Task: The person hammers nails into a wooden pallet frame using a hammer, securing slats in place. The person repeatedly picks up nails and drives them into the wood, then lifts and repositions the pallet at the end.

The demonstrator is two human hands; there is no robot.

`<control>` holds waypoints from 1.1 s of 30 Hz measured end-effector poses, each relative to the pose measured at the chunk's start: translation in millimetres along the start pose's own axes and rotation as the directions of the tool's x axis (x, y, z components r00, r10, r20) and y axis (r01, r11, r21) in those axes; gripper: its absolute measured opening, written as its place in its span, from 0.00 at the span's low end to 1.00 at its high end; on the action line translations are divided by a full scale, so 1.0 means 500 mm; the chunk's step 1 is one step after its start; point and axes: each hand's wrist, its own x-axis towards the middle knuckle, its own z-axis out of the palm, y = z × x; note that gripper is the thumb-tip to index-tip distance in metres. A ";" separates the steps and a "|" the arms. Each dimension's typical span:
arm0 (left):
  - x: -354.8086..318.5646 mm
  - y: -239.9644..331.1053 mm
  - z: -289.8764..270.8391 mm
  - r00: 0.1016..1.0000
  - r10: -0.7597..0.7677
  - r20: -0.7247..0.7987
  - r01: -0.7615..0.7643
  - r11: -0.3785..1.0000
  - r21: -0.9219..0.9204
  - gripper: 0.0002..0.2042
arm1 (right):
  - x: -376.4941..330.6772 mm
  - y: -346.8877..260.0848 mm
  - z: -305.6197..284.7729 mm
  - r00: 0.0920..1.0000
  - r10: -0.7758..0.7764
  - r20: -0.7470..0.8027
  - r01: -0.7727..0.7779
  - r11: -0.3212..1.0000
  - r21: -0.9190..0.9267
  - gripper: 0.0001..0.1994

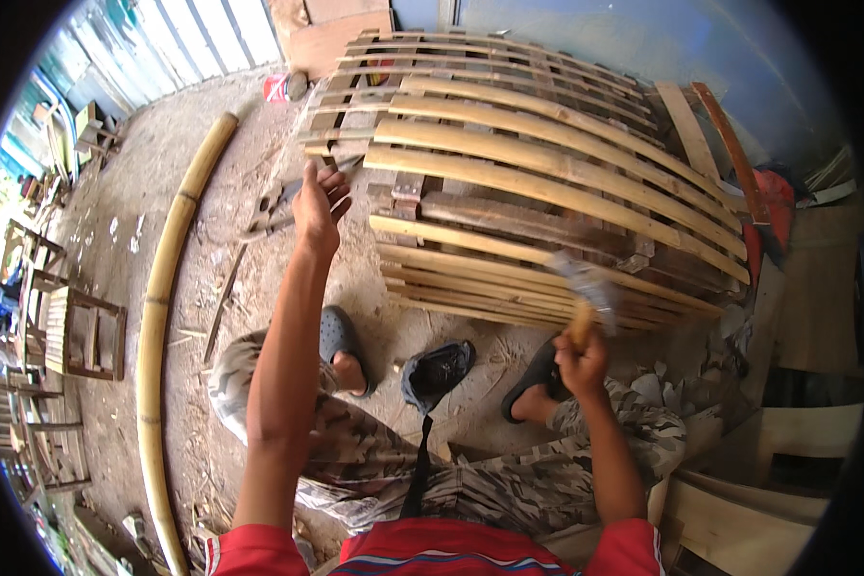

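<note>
My right hand [583,367] is wrapped round the wooden handle of a hammer [580,324]. The hammer's metal head is smeared by motion, above the near right part of a slatted bamboo frame. My left hand [319,206] is raised beside the frame's left end, fingers apart and loosely curled, with nothing seen in it. Long split bamboo slats [518,152] run left to right over dark wooden crosspieces [528,219]. Nearer to me, several thinner bamboo strips [470,286] lie close together along the frame's front.
A long bamboo pole [156,317] lies on the floor at left, with wooden stools [84,331] beyond it. Between my feet sits a dark pouch [437,374] with a strap. Wood boards [806,432] and scraps crowd the right. A blue wall [643,38] stands behind the frame.
</note>
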 end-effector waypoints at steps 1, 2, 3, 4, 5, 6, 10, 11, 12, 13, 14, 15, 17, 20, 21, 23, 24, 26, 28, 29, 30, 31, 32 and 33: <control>-0.007 -0.038 -0.023 0.989 -0.006 -0.148 0.002 1.000 -0.026 0.25 | -0.017 -0.002 0.015 0.982 0.098 0.161 -0.088 0.994 -0.065 0.12; -0.008 -0.094 -0.069 0.975 -0.006 -0.224 -0.011 0.997 -0.076 0.24 | -0.019 -0.015 0.043 0.966 0.012 0.259 -0.011 1.000 -0.003 0.14; -0.035 -0.162 -0.092 0.940 -0.029 -0.339 0.006 0.998 -0.067 0.24 | -0.024 -0.024 0.061 0.934 -0.068 0.350 0.051 0.997 0.057 0.16; -0.040 -0.247 -0.159 0.909 -0.034 -0.416 -0.014 0.994 -0.111 0.22 | -0.027 -0.027 0.084 0.864 0.020 0.502 0.008 0.999 -0.053 0.17; -0.086 -0.320 -0.162 0.905 -0.109 -0.411 0.086 0.994 -0.073 0.21 | -0.046 -0.003 0.096 0.780 0.157 0.606 -0.043 0.979 -0.198 0.18; -0.112 -0.399 -0.216 0.888 -0.029 -0.458 0.103 0.985 0.138 0.20 | -0.059 0.007 0.125 0.662 0.260 0.703 -0.043 0.950 -0.311 0.19; -0.329 -0.597 -0.187 0.942 -0.085 -0.323 0.239 0.848 0.472 0.25 | -0.152 0.103 0.166 0.496 0.521 0.694 -0.126 0.835 -0.536 0.23; -0.374 -0.610 -0.163 0.954 -0.143 -0.264 0.284 0.713 0.641 0.23 | -0.195 0.154 0.166 0.487 0.552 0.677 -0.150 0.816 -0.558 0.23; -0.414 -0.625 -0.155 0.952 -0.214 -0.220 0.304 0.544 0.782 0.23 | -0.229 0.182 0.160 0.469 0.582 0.664 -0.171 0.798 -0.578 0.24; -0.435 -0.649 -0.175 0.956 -0.266 -0.122 0.248 0.518 0.819 0.21 | -0.230 0.183 0.165 0.443 0.593 0.673 -0.162 0.791 -0.591 0.24; -0.452 -0.673 -0.191 0.947 -0.320 -0.021 0.186 0.495 0.849 0.20 | -0.231 0.183 0.168 0.415 0.606 0.678 -0.154 0.782 -0.604 0.24; -0.459 -0.704 -0.209 0.925 -0.372 0.079 0.119 0.478 0.870 0.20 | -0.229 0.182 0.173 0.391 0.617 0.683 -0.144 0.774 -0.617 0.23; -0.431 -0.760 -0.251 0.906 -0.421 0.048 0.100 0.323 0.941 0.18 | -0.253 0.197 0.204 0.413 0.603 0.682 -0.125 0.779 -0.614 0.26; -0.390 -0.759 -0.257 0.819 -0.571 -0.063 0.102 0.036 0.994 0.14 | -0.282 0.217 0.231 0.374 0.677 0.634 -0.188 0.725 -0.663 0.27; -0.377 -0.762 -0.262 0.819 -0.569 -0.071 0.099 0.018 0.995 0.14 | -0.290 0.211 0.239 0.342 0.707 0.619 -0.211 0.700 -0.683 0.28; -0.340 -0.763 -0.259 0.829 -0.556 -0.062 0.072 -0.003 0.997 0.13 | -0.289 0.195 0.259 0.329 0.740 0.587 -0.244 0.667 -0.704 0.28; -0.323 -0.760 -0.254 0.836 -0.548 -0.041 0.044 -0.007 0.999 0.12 | -0.293 0.193 0.268 0.327 0.755 0.568 -0.265 0.650 -0.712 0.28; -0.298 -0.754 -0.250 0.833 -0.553 0.003 -0.022 -0.027 0.999 0.11 | -0.298 0.191 0.280 0.317 0.777 0.543 -0.326 0.627 -0.707 0.28; -0.280 -0.776 -0.267 0.816 -0.577 0.039 -0.082 -0.047 0.996 0.11 | -0.296 0.188 0.279 0.310 0.780 0.544 -0.343 0.625 -0.701 0.28; -0.275 -0.788 -0.278 0.817 -0.575 0.038 -0.074 -0.039 0.997 0.11 | -0.296 0.188 0.275 0.308 0.775 0.552 -0.339 0.631 -0.698 0.28; -0.273 -0.795 -0.285 0.816 -0.576 0.041 -0.073 -0.033 0.997 0.12 | -0.296 0.189 0.272 0.307 0.774 0.554 -0.342 0.633 -0.695 0.28; -0.275 -0.804 -0.291 0.816 -0.576 0.043 -0.071 -0.026 0.997 0.12 | -0.295 0.190 0.272 0.301 0.775 0.555 -0.344 0.631 -0.695 0.28; -0.283 -0.813 -0.295 0.833 -0.552 0.030 -0.042 -0.010 0.999 0.12 | -0.294 0.190 0.273 0.296 0.775 0.558 -0.345 0.632 -0.694 0.28; -0.291 -0.816 -0.295 0.849 -0.528 0.017 -0.015 0.008 1.000 0.12 | -0.294 0.193 0.274 0.292 0.775 0.560 -0.347 0.632 -0.693 0.28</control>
